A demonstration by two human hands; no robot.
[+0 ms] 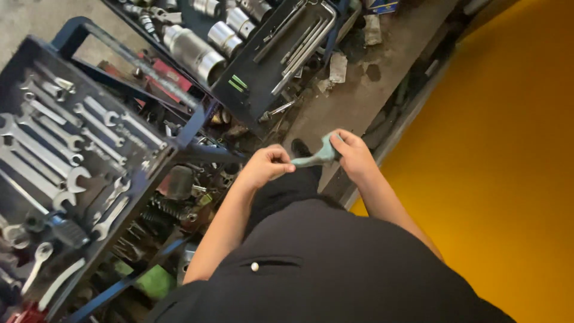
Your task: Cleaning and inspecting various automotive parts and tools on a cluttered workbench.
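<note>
My left hand point(266, 164) pinches one end of a small teal cloth point(318, 155) while my right hand point(354, 155) grips the other end, holding it in front of my waist, above the floor point(359, 90), beside the blue tool cart point(179, 134) of wrenches point(54, 149).

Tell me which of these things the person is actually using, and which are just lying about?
In use:
left hand
right hand
teal cloth, held between both hands

Lying about:
wrenches on the blue tool cart
large sockets
dirty floor
</note>
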